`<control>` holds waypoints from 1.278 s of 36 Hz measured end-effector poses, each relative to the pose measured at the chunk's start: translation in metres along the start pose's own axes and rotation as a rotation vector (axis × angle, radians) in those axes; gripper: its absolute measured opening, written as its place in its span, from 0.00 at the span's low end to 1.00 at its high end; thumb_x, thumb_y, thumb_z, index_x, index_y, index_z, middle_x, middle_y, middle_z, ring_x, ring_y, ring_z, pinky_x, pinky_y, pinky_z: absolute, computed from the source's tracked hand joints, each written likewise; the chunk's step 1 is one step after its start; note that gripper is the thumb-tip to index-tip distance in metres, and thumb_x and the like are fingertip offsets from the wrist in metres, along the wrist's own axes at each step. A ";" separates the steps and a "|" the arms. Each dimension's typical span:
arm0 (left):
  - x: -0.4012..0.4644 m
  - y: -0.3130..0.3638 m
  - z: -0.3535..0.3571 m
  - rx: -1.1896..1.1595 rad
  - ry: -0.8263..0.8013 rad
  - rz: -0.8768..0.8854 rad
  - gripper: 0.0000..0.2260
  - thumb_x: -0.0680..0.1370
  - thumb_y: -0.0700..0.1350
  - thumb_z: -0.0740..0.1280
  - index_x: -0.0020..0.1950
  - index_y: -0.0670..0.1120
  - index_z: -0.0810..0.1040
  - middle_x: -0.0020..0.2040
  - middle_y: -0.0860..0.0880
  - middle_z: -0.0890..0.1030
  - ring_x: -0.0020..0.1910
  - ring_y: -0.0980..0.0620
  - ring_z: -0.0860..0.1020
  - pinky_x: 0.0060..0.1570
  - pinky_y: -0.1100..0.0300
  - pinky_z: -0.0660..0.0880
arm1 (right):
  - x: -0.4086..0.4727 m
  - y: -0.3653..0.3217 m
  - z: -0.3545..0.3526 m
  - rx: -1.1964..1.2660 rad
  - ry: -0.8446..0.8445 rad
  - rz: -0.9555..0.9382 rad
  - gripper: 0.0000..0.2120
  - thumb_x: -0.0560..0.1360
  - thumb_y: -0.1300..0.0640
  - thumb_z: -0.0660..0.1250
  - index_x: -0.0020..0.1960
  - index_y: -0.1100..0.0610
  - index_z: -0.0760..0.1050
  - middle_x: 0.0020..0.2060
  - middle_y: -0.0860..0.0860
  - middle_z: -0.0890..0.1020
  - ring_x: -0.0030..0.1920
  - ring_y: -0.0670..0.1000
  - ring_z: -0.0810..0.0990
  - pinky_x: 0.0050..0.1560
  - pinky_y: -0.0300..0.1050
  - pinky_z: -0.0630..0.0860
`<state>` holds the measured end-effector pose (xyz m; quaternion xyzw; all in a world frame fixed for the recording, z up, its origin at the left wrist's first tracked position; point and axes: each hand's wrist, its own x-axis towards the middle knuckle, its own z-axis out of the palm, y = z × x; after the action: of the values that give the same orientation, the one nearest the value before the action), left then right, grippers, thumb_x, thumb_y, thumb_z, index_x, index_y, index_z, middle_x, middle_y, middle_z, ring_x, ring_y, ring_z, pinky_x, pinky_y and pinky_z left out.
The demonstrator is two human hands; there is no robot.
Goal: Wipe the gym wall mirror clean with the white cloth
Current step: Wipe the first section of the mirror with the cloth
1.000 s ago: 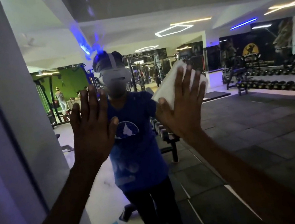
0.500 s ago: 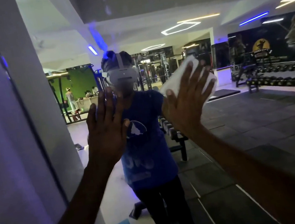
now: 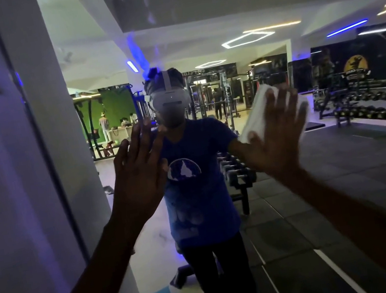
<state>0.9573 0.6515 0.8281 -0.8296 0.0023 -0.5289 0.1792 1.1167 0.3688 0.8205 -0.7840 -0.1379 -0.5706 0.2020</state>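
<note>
Glass of the gym wall mirror (image 3: 299, 205) fills the view beyond a pale wall edge (image 3: 0, 178) at far left. Left hand (image 3: 138, 178) lies flat on the glass, fingers straight and spread, holding nothing; bare skin there will likely leave fresh prints on the glass. Right hand (image 3: 274, 137), fingers also straight and spread, presses the white cloth (image 3: 258, 115) against the mirror at head height. With no curled grip, the folded cloth could slip out or bunch mid-stroke, and smears higher up (image 3: 150, 18) may be missed.
</note>
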 end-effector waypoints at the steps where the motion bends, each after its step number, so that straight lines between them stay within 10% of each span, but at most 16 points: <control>1: -0.001 0.001 0.000 -0.005 0.006 -0.003 0.28 0.85 0.49 0.55 0.86 0.46 0.55 0.86 0.43 0.52 0.85 0.42 0.51 0.80 0.47 0.49 | -0.003 -0.023 -0.001 0.003 0.009 0.060 0.43 0.81 0.34 0.53 0.86 0.61 0.50 0.85 0.65 0.50 0.84 0.68 0.49 0.80 0.73 0.49; 10: -0.015 0.017 0.009 -0.026 0.048 -0.143 0.28 0.87 0.51 0.54 0.87 0.48 0.52 0.87 0.44 0.51 0.86 0.44 0.49 0.79 0.42 0.53 | -0.121 -0.062 0.030 0.144 -0.230 -0.570 0.39 0.82 0.37 0.58 0.87 0.52 0.51 0.86 0.55 0.46 0.86 0.59 0.40 0.83 0.65 0.41; 17: -0.034 0.080 0.020 -0.115 0.010 -0.314 0.30 0.86 0.50 0.54 0.86 0.42 0.50 0.86 0.37 0.49 0.85 0.40 0.47 0.81 0.45 0.47 | -0.088 0.116 0.012 0.003 -0.104 -0.099 0.39 0.84 0.38 0.48 0.85 0.62 0.53 0.84 0.65 0.53 0.84 0.68 0.50 0.82 0.72 0.48; 21: -0.040 0.142 0.035 -0.268 -0.004 -0.200 0.30 0.85 0.48 0.57 0.86 0.41 0.52 0.86 0.38 0.48 0.85 0.40 0.47 0.82 0.42 0.47 | -0.082 0.100 0.012 0.019 -0.047 0.207 0.45 0.79 0.35 0.51 0.86 0.63 0.50 0.84 0.66 0.53 0.84 0.68 0.50 0.81 0.72 0.49; 31: -0.051 0.172 0.052 -0.154 -0.062 -0.245 0.27 0.89 0.53 0.47 0.87 0.47 0.49 0.86 0.40 0.48 0.86 0.43 0.46 0.82 0.47 0.43 | -0.180 0.052 0.037 0.198 -0.314 -0.486 0.37 0.82 0.40 0.58 0.85 0.52 0.51 0.85 0.54 0.48 0.85 0.56 0.35 0.82 0.59 0.32; 38: -0.062 0.197 0.047 -0.240 -0.031 -0.364 0.32 0.85 0.45 0.59 0.87 0.47 0.49 0.85 0.36 0.51 0.85 0.37 0.50 0.79 0.41 0.52 | -0.128 0.231 0.025 0.131 -0.103 -0.097 0.41 0.81 0.39 0.54 0.86 0.57 0.45 0.84 0.63 0.51 0.85 0.66 0.48 0.82 0.71 0.46; 42: -0.062 0.250 0.054 -0.312 -0.083 -0.356 0.31 0.86 0.49 0.56 0.87 0.44 0.48 0.85 0.36 0.48 0.85 0.38 0.47 0.80 0.43 0.50 | -0.134 0.211 0.029 0.175 0.006 0.335 0.45 0.81 0.33 0.53 0.84 0.66 0.52 0.83 0.67 0.55 0.84 0.69 0.52 0.80 0.74 0.51; 46: -0.052 0.294 0.072 -0.274 -0.151 -0.284 0.30 0.88 0.53 0.53 0.87 0.44 0.47 0.86 0.38 0.45 0.85 0.41 0.44 0.82 0.42 0.46 | -0.208 0.147 0.041 0.177 -0.208 0.020 0.47 0.80 0.36 0.60 0.86 0.60 0.45 0.84 0.65 0.46 0.84 0.69 0.44 0.81 0.71 0.40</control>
<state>1.0523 0.4077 0.6668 -0.8755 -0.0565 -0.4798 -0.0119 1.1523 0.2616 0.5880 -0.8192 -0.2000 -0.4700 0.2607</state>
